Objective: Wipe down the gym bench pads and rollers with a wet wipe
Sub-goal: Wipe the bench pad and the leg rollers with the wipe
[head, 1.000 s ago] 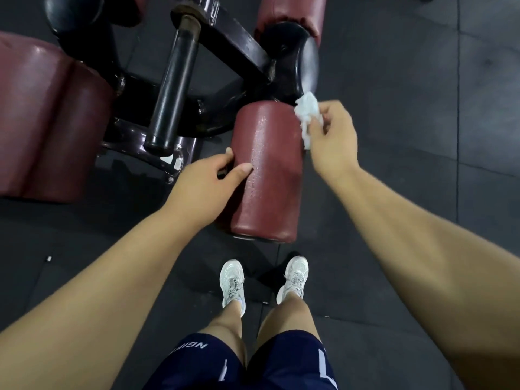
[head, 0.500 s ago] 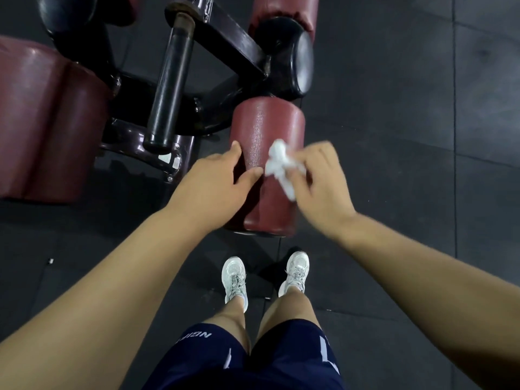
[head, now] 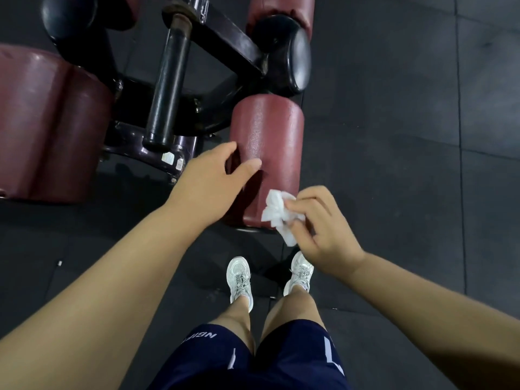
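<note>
A dark rubber tiled floor (head: 408, 114) spreads under everything. At the left sits the wide maroon vinyl bench pad (head: 47, 125), well apart from the hands. Beside it the black steel frame (head: 225, 38) crosses at an angle, with a black cylindrical post (head: 168, 80) leaning down toward a base that carries small white stickers. In the middle stands the near maroon vinyl roller (head: 267, 147), its surface glistening; beyond it a black end cap (head: 295, 60) covers a second maroon roller (head: 278, 9).

The person, in navy shorts (head: 253, 358) and white trainers (head: 239, 277), stands just short of the roller. The left hand (head: 208, 184) is spread open, holding nothing, thumb and fingertips resting on the roller's left side. The right hand (head: 320, 232) is closed around a crumpled white wet wipe (head: 277, 212), pinched between thumb and fingers, and the wipe lies against the near lower right edge of that roller.
</note>
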The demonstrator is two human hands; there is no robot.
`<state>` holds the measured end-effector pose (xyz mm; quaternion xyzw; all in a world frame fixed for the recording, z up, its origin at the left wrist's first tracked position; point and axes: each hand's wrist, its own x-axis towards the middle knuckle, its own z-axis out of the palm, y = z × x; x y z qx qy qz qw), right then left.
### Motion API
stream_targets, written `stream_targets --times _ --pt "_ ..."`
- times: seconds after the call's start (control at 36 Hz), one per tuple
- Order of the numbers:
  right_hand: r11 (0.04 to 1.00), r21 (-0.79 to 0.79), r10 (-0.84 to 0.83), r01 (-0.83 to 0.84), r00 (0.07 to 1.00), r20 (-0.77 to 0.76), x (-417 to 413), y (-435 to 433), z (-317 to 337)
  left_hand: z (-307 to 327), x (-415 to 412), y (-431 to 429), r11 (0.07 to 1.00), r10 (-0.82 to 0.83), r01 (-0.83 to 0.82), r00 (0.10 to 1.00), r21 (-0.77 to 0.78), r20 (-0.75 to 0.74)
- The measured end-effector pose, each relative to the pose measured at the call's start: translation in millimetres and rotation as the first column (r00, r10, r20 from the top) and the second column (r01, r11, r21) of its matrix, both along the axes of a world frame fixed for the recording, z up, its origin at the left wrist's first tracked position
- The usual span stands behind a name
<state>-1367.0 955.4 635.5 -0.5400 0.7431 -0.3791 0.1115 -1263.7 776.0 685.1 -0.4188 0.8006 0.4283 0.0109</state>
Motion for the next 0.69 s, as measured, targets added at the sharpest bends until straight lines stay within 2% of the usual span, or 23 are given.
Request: stream_targets --times 0.08,0.17,0.25,0.31,0.36,0.44,0.56,0.61,0.69 --pt "0.999 0.0 -0.034 0.034 0.999 0.037 -13 -13 5 -5 -1 6 0.996 -0.062 0.065 0.996 -0.059 0.058" --pt "0.973 0.069 -0.226 0.219 0.964 0.137 -40 -49 7 -14 3 -3 0.996 -0.002 0.0 1.0 0.088 0.018" --pt "0.905 0.158 -0.425 0.395 0.848 0.315 -70 -81 0 -21 10 -9 0.959 0.047 -0.025 0.996 0.281 -0.072" --pt "0.866 0.223 -0.499 0.448 0.799 0.335 -84 -91 -3 -24 10 -11 0.955 0.047 -0.024 0.996 0.296 -0.072" --pt "0.852 0.234 -0.522 0.468 0.793 0.315 -81 -90 -2 -22 7 -9 0.964 0.047 -0.034 0.998 0.263 -0.043" --pt "0.888 0.145 -0.459 0.436 0.825 0.33 -49 -69 5 -8 -1 -2 0.994 0.025 -0.023 1.0 0.107 -0.013" --pt "0.977 0.031 -0.214 0.211 0.963 0.163 -4 -13 -2 -1 -4 7 1.0 -0.014 0.014 1.0 -0.025 0.008" --pt "0.992 0.01 -0.129 0.129 0.98 0.149 4 2 -7 -6 -2 3 1.0 -0.027 0.027 1.0 0.0 -0.003" --pt "0.995 -0.031 -0.097 0.099 0.992 0.083 -4 -7 -7 -20 2 -11 0.984 -0.013 0.018 0.999 0.175 -0.03"
